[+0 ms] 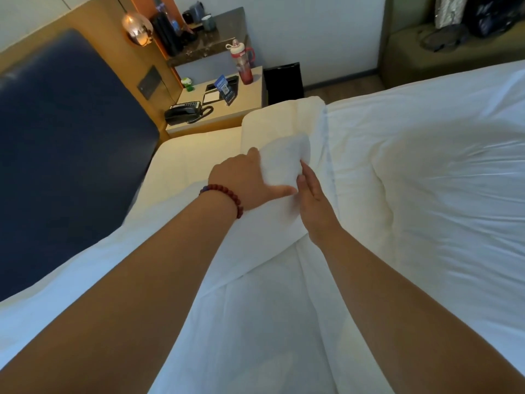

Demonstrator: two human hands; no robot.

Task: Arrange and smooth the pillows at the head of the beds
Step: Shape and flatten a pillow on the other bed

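- Setting: hotel room. A bed (193,163) in white linen has a dark blue headboard (71,137) on its left. At the far end stands a nightstand (247,103) carrying a black telephone (184,112) and a red drinking bottle (244,64).
- Pillow (272,220), white: lies at the head of the bed, mid-scene, between the two forearms. Its long axis runs near to far, roughly parallel to the headboard. Its far end is bunched up at the hands, and its near part passes under the arms.
- Left hand (241,183), with a bead bracelet (224,194) at the wrist: the fingers are curled over the left side of the bunched end and the thumb lies across the near face, so it has a firm hold of the pillow.
- Right hand (315,203): the fingers are straight and point away, laid against the right edge of the same end. It presses the pillow and does not grasp it.
- Duvet (426,180), white and creased: just right of the pillow, with its seam touching the right hand's side.
- Second cushion (287,115), cream, probably another pillow: just beyond the held end, partly under the duvet.
- Governing relation: both hands sit at the far end, so the pillow's bulk lies nearer than the hold. The left hand is on the headboard side and looks better placed to draw the pillow leftward.
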